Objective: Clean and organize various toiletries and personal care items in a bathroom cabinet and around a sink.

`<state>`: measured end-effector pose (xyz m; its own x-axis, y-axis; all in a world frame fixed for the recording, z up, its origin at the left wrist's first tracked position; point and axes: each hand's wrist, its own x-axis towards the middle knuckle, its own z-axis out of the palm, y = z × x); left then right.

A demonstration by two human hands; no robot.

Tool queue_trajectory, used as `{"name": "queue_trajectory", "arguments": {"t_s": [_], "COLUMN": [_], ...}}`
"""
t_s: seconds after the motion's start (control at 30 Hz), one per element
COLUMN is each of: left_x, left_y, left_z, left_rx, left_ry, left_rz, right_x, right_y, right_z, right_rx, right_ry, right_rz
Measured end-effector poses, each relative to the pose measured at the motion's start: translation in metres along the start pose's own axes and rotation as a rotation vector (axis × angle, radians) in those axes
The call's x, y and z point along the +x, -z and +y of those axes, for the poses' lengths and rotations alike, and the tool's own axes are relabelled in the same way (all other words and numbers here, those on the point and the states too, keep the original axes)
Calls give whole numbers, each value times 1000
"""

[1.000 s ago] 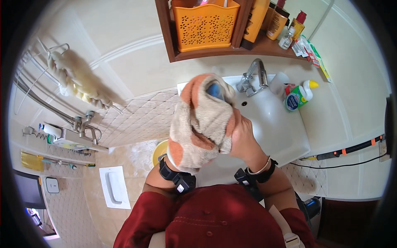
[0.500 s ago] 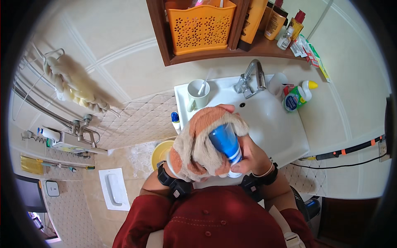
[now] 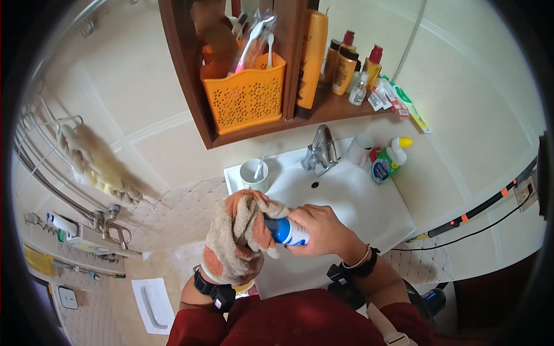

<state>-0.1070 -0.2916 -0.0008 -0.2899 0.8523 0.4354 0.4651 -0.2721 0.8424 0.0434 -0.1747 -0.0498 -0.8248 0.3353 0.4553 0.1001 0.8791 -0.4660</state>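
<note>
My left hand (image 3: pixel 231 262) is wrapped in an orange and beige cloth (image 3: pixel 239 233), which presses against one end of a blue and white bottle (image 3: pixel 287 232). My right hand (image 3: pixel 323 230) grips the bottle's other end and holds it sideways over the front of the white sink (image 3: pixel 369 199). Most of my left hand is hidden under the cloth. Both wrists wear black bands.
A tap (image 3: pixel 322 150) stands at the back of the sink, with a white cup (image 3: pixel 254 175) to its left and a green cleaner bottle (image 3: pixel 386 161) to its right. A wooden shelf (image 3: pixel 323 112) above carries an orange basket (image 3: pixel 245 98) and several bottles. A towel rail (image 3: pixel 75 167) runs along the left wall.
The cloth and bottle have come down from in front of the camera to the sink's front edge. The bottle has turned sideways, and the camera now looks higher up the wall.
</note>
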Motion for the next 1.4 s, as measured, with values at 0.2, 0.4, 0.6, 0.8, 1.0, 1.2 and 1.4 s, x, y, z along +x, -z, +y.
{"name": "queue_trajectory", "arguments": {"t_s": [0.2, 0.4, 0.6, 0.8, 1.0, 1.2, 1.4], "left_x": [7, -10, -37, -50, -45, -24, -22], "left_y": [-19, -11, 8, 21, 28, 35, 34], "left_z": [-8, -25, -40, -50, -57, -50, -41], "left_rx": [-461, -890, -694, -565, -171, 233, -6], "left_ry": [174, 413, 400, 373, 172, 13, 58], "left_rz": [50, -48, -235, -282, -263, -391, -329], "right_x": [-4, 65, 147, 168, 151, 153, 122], "right_y": [27, 105, 125, 107, 94, 71, 77], "right_z": [10, 93, 130, 143, 108, 113, 103], "right_rx": [295, 371, -366, -517, -62, 371, 502], "right_ry": [17, -194, -441, -460, -274, -151, -73], "right_rz": [-28, 712, 655, 705, 868, 589, 746]}}
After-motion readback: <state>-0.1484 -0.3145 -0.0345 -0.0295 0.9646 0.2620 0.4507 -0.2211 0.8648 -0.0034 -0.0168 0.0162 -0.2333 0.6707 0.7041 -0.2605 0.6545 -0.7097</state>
